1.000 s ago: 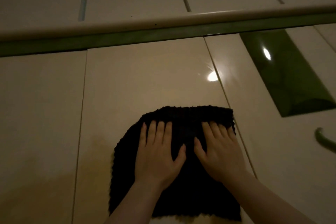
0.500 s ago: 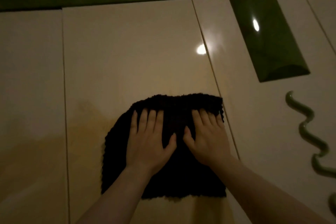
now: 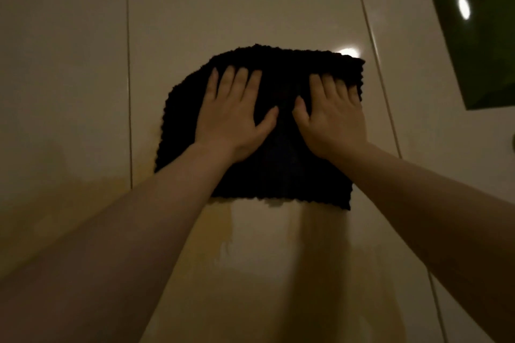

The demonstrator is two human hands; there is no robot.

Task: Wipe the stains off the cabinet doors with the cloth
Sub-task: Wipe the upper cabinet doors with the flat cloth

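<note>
Pressed flat under both palms against the middle cabinet door (image 3: 245, 8): dark cloth (image 3: 278, 153). Left hand (image 3: 234, 117) and right hand (image 3: 334, 117) side by side on its upper half, fingers spread open, nothing clasped. Yellowish stain (image 3: 220, 231) just below the cloth's bottom edge.

Cloth (image 3: 281, 164): black, coarse knitted texture, roughly square, spread flat against middle cabinet door (image 3: 250, 8), upper right corner near seam with right-hand door. Top edge slightly bumpy, bottom edge ragged.

Middle door: glossy cream panel, vertical seams either side, bright light reflection just above cloth's right corner. Yellowish stains (image 3: 220, 228) streak down below cloth's lower edge, more smearing off cloth's left side, spreading across seam onto left door (image 3: 61, 64). Lower area dim, stain extent hard to judge.
</note>
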